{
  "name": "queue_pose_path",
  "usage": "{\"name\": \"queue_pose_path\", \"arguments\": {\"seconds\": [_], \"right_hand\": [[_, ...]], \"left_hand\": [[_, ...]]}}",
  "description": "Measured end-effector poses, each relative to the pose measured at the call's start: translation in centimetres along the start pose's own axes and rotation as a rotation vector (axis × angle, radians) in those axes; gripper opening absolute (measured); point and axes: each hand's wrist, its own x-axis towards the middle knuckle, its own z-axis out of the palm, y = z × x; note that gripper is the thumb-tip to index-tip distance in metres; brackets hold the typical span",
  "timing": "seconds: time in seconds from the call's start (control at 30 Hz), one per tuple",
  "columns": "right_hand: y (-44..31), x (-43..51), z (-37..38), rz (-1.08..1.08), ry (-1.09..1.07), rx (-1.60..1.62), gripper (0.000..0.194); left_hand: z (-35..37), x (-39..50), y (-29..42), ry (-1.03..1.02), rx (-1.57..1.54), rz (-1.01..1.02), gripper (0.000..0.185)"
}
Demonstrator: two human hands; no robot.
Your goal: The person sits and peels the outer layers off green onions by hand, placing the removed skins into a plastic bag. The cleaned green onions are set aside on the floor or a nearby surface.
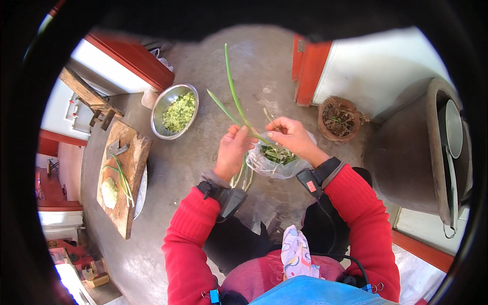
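Observation:
A green onion (233, 89) with two long leaves is pinched in my left hand (233, 145), its leaves pointing away from me. At the stalk's lower end my right hand (291, 138) has its fingers closed around a thin dry strip (269, 115), which looks like a withered leaf. Directly under the right hand stands an opened clear plastic bag (263, 164) holding leafy trimmings (281, 155). More green onion stalks (242, 176) show below my left wrist, partly hidden by it.
To the left, a thick wooden cutting board (129, 160) carries a cleaver (114, 148), green onions (122, 177) and a pale chopped heap (109, 192). A steel bowl (158, 127) holds chopped greens. At right are a potted dry plant (339, 120) and a large vat (400, 152) with a metal ladle (453, 129).

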Motion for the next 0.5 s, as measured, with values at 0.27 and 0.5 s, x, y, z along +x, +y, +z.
{"name": "queue_pose_path", "arguments": {"seconds": [0.27, 0.5], "right_hand": [[0.1, 0.9, 0.3, 0.104, 0.024, 0.160, 0.018], [0.1, 0.9, -0.3, 0.139, 0.093, 0.389, 0.015]], "left_hand": [[1.7, 0.8, -1.4, -0.094, 0.234, 0.007, 0.016], [2.7, 0.8, -2.4, -0.153, 0.405, 0.047, 0.019]]}}
